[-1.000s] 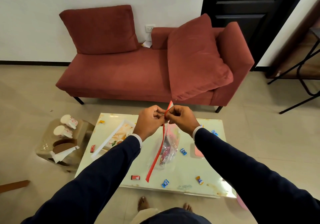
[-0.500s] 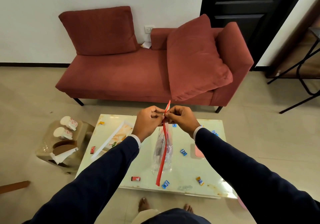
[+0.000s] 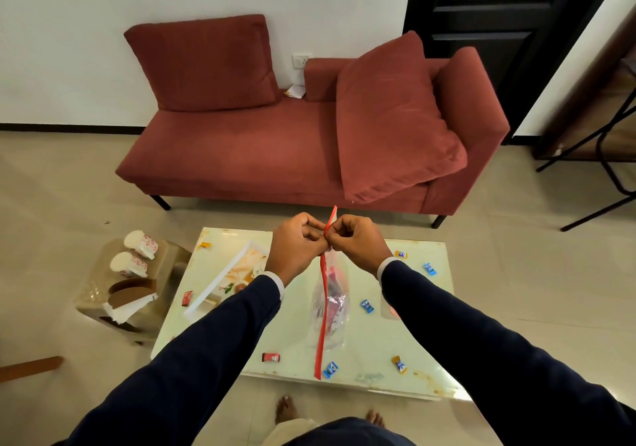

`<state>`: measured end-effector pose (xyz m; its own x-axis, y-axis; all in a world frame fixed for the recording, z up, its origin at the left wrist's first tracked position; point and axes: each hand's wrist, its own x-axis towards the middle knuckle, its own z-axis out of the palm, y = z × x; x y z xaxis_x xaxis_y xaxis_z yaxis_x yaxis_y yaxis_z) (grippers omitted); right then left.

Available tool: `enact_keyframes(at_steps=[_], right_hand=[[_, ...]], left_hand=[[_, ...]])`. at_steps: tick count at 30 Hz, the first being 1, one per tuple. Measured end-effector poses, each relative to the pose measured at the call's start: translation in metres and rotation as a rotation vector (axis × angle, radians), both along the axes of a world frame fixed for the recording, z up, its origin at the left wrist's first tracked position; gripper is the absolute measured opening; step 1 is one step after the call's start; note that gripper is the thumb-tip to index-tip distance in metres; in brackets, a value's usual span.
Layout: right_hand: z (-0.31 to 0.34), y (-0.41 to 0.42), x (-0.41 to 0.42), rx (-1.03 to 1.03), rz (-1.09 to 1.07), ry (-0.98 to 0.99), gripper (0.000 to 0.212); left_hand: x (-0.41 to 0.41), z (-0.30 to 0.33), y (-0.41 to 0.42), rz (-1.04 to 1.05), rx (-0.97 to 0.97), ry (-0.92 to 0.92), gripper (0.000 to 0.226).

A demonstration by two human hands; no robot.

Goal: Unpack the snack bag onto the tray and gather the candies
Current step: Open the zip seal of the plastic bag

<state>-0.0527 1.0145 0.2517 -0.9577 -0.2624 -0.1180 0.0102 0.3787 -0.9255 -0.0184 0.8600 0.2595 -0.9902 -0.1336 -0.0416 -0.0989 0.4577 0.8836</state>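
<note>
Both hands meet at the centre of the frame: the left hand (image 3: pixel 298 246) and right hand (image 3: pixel 358 246) each pinch the red seal strip (image 3: pixel 322 304) of the clear snack bag (image 3: pixel 331 311) near its upper end. The bag hangs below them over the table (image 3: pixel 406 335), its long axis running straight down the frame. The tray (image 3: pixel 220 289) lies to the lower left, nearer the left hand; candies (image 3: pixel 367 306) are scattered around.

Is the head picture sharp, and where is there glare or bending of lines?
Head view: mostly sharp; wide-angle lens bends the door and floor lines near the edges; the glossy table shows glare; the clear snack bag contents look blurry.
</note>
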Motion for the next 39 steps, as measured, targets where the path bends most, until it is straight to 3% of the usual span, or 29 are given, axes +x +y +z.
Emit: enact_keyframes(at_steps=[4,12,18,22,27,29,35,39], right_hand=[[0.000,-0.002,-0.002,0.032,-0.003,-0.014,0.012],[-0.005,-0.004,-0.005,-0.042,-0.060,-0.068,0.008],[-0.007,-0.008,-0.004,-0.024,-0.056,-0.059,0.010],[-0.005,-0.010,-0.001,-0.078,-0.078,-0.072,0.032],[-0.009,-0.017,0.002,-0.155,-0.167,-0.094,0.021],[-0.008,-0.017,0.003,-0.191,-0.188,-0.114,0.030],[-0.006,-0.015,0.004,-0.247,-0.228,-0.149,0.028],[-0.003,-0.014,0.006,-0.272,-0.213,-0.157,0.018]], left_hand=[[0.000,-0.002,0.001,-0.019,-0.081,0.031,0.022],[-0.002,-0.003,0.002,-0.046,-0.047,0.032,0.022],[0.000,0.004,0.002,-0.179,-0.233,0.144,0.044],[0.000,0.007,0.003,-0.261,-0.424,0.240,0.041],[0.000,0.009,0.006,-0.343,-0.675,0.328,0.031],[0.001,0.010,0.005,-0.363,-0.736,0.337,0.030],[-0.001,0.008,0.007,-0.374,-0.731,0.320,0.026],[-0.004,0.007,0.002,-0.315,-0.481,0.210,0.043]])
